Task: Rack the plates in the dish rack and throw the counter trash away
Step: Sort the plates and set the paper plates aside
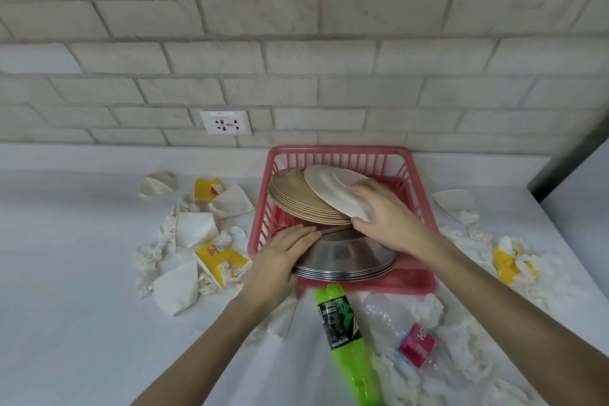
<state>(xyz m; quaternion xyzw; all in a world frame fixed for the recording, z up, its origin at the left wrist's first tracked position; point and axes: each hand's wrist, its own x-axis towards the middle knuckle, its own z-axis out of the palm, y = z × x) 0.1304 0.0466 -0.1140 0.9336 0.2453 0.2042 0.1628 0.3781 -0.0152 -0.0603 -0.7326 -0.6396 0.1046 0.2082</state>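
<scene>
Over the pink rack (339, 155), right hand (382, 217) gripping a cream plate (333, 189), left hand (283, 260) flat on steel plates (346, 257).

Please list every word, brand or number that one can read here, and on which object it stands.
Nothing reads in full.
Clear bottle, red label: white letters, perhaps "H", cut off.
Green bottle, dark label: print too blurred.
Yellow cups: printed picture, text unreadable.
Wall socket: marks too small.

Home kitchen: brick-pattern backsplash (296, 26), white counter (82, 290), dish rack (339, 155).
</scene>
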